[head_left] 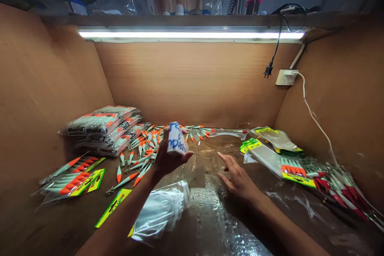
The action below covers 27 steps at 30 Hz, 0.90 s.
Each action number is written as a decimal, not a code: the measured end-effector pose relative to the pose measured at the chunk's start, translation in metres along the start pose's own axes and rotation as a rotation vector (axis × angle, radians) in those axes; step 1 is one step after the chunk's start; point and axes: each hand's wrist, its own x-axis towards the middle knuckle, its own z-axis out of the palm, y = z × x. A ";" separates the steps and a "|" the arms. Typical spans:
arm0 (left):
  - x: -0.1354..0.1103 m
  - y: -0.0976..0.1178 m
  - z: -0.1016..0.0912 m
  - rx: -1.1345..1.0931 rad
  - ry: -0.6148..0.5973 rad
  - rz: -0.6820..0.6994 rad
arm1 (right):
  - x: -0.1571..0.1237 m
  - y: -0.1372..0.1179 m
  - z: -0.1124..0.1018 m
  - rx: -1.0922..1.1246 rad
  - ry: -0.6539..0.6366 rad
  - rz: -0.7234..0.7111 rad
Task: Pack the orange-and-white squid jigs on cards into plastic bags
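Note:
My left hand (pixel 167 163) is closed around a small white block (pixel 177 140) with blue handwriting on it, held up over the middle of the table. Its far side is hidden by my fingers. Over the table to the right, my right hand (pixel 237 178) holds nothing, its index finger stretched forward and the thumb apart. Behind the left hand lie many loose fishing lures (pixel 145 164), pale green with orange tips. Clear plastic bags (pixel 163 210) lie beneath my left forearm, beside a yellow-green header card (pixel 114 208).
Stacked packs of lures (pixel 105 128) stand at the back left, with bagged lures (pixel 72 178) in front. More bags (pixel 267 156) and red-and-white lures (pixel 339 188) lie right. A black plug (pixel 268 70) hangs near a wall socket (pixel 286 77) with a white cable.

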 end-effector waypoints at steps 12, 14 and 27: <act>-0.017 -0.023 0.007 -0.441 -0.238 -0.241 | 0.008 -0.004 -0.005 0.185 0.088 0.038; -0.023 -0.025 0.012 -0.318 -0.299 -0.266 | 0.020 -0.018 -0.014 0.291 0.112 0.049; -0.037 -0.015 0.016 0.010 -0.201 0.108 | 0.089 -0.122 -0.023 0.226 0.077 -0.489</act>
